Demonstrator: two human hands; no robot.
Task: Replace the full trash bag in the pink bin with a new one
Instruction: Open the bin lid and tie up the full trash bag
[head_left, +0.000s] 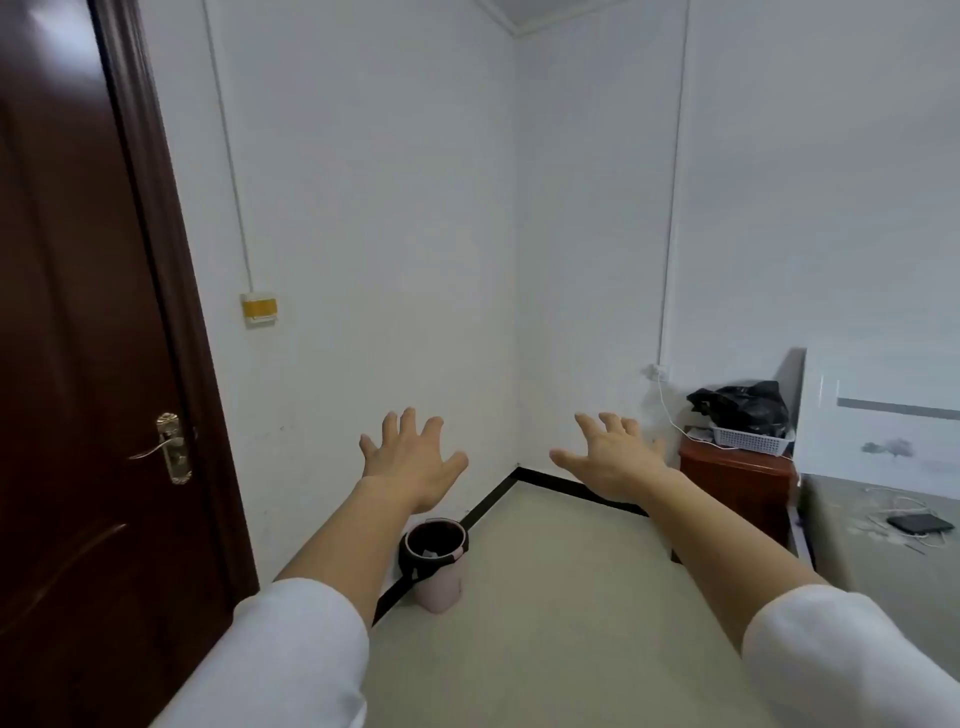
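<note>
- Small room, white walls, pale floor (561, 597) with black skirting; dark brown door (78, 364) with brass handle at 9 o'clock.
- Yellow-white wall box (260, 309) at 10 o'clock, thin conduit running up from it.
- Pink bin (439, 582) on floor against left wall, low centre at about 6 o'clock, lined with dark trash bag (434, 540) folded over rim; some scraps visible inside, fill level unclear.
- Left hand (410, 460) raised mid-frame, fingers spread, palm away, empty, above the bin in view.
- Right hand (610, 454) level with it at 3 o'clock side, also splayed and empty.
- White sleeves on both forearms.
- Red-brown nightstand (737, 483) at 3 o'clock, white basket (753, 440) on top with crumpled black bag (740, 408) on it.
- Bed (883, 561) at 4 o'clock, dark phone (919, 524) and white cable lying on it.
</note>
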